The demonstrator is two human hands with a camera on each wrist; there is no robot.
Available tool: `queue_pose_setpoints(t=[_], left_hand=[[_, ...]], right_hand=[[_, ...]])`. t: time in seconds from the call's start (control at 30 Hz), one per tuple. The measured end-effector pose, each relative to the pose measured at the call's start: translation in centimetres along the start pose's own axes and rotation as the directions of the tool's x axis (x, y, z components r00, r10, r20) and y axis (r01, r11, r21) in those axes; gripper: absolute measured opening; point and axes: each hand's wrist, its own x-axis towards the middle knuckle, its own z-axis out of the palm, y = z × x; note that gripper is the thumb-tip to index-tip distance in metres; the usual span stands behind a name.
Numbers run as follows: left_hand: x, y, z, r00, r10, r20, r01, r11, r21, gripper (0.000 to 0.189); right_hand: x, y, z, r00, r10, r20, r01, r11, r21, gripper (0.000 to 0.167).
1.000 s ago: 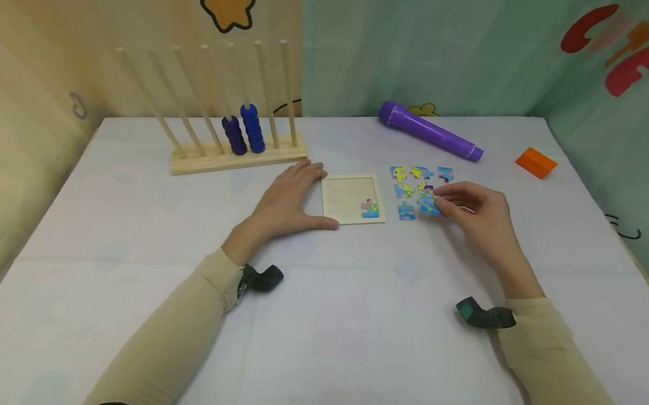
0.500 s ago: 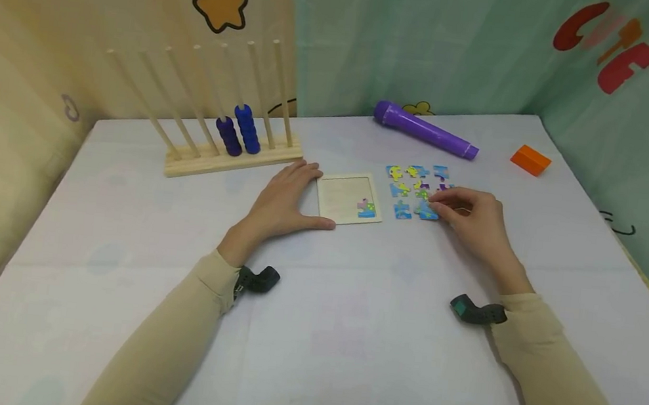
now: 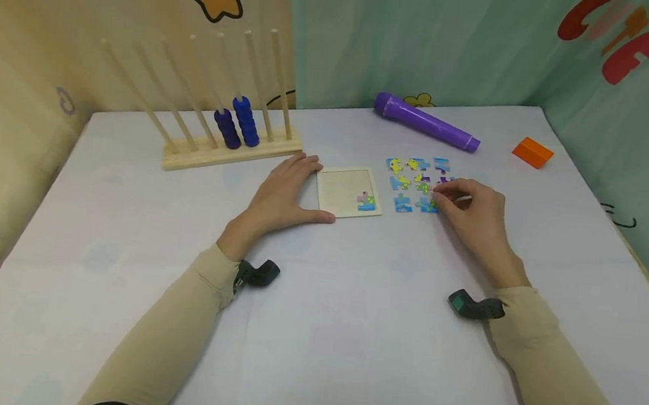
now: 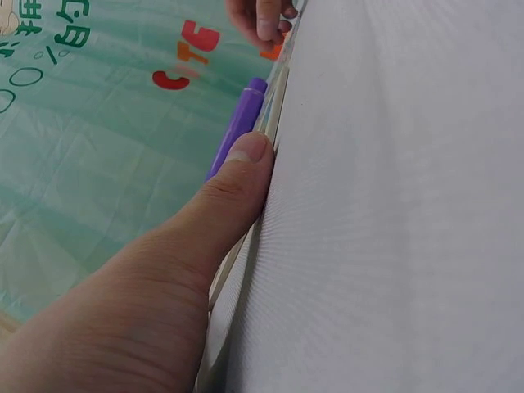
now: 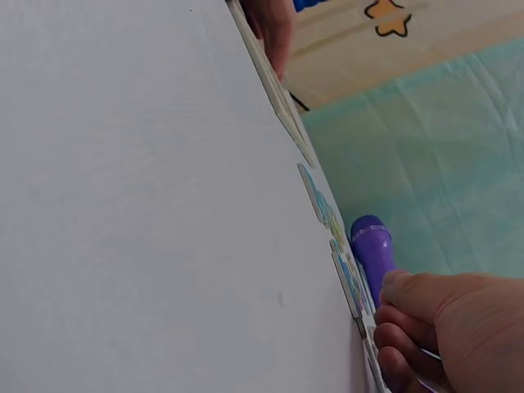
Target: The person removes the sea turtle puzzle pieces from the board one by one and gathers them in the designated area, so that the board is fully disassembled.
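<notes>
A shallow square wooden puzzle tray (image 3: 339, 191) lies on the table, with a few joined jigsaw pieces (image 3: 366, 203) in its near right corner. My left hand (image 3: 281, 199) spans the tray's left side, fingers at the far corner and thumb along the near edge. In the left wrist view, the thumb (image 4: 248, 151) rests against the rim. Loose jigsaw pieces (image 3: 403, 203) lie in rows to the right of the tray. My right hand (image 3: 476, 217) is over their right side, thumb and index fingertips together, the other fingers curled. I cannot tell if a piece is between the fingertips.
At the back left stands a wooden peg rack (image 3: 229, 153) with blue and dark purple beads (image 3: 245, 121) on two pegs. A purple toy microphone (image 3: 428, 122) lies behind the pieces. An orange block (image 3: 533, 152) sits near the table's right edge. Curtains hang behind.
The blue jigsaw piece that my right fingertips held raised is down flat among the loose pieces. The fingertips have shifted slightly away from it, to the right. My left hand stays on the tray.
</notes>
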Motion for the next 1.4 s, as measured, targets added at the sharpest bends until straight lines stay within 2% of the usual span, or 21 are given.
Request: queue_pose_setpoints(t=[0.17,0.33,0.43,0.53,0.73,0.87,0.97,1.4], left_hand=[[0.5,0.0,-0.2,1.0,0.01,-0.011,-0.01,1.0,0.001,0.11],[0.5,-0.2,-0.2,1.0,0.005,-0.002,-0.005,1.0,-0.005,0.11],[0.5,-0.3,0.0,1.0,0.006,0.005,-0.005,1.0,-0.014,0.11],[0.5,-0.4,0.0,1.0,0.009,0.0,-0.009,1.0,-0.021,0.11],[0.9,-0.5,0.1,1.0,0.021,0.0,-0.021,1.0,-0.011,0.111],[1.0,-0.6,0.1,1.0,0.017,0.004,-0.017,1.0,-0.005,0.112],[1.0,-0.6,0.0,1.0,0.01,0.003,-0.01,1.0,-0.005,0.112],[1.0,-0.5,-0.2,1.0,0.008,0.013,-0.008,1.0,-0.012,0.111]], right_hand=[[0.4,-0.4,0.1,0.998,-0.058,-0.022,0.059,0.998,0.039,0.019],[0.3,-0.5,0.6,0.999,-0.035,-0.021,0.036,0.997,0.069,0.02],[0.1,-0.9,1.1,1.0,-0.028,0.002,0.027,0.995,0.092,0.02],[0.3,-1.7,1.9,0.996,-0.077,0.037,0.072,0.991,0.111,0.022],[1.5,-4.0,3.8,0.971,-0.208,0.116,0.189,0.97,0.152,0.031],[2.1,-5.3,5.4,0.933,-0.285,0.22,0.254,0.954,0.157,0.043],[2.3,-5.8,6.2,0.913,-0.314,0.259,0.282,0.947,0.153,0.05],[2.3,-5.4,7.3,0.909,-0.344,0.235,0.31,0.935,0.17,0.045]])
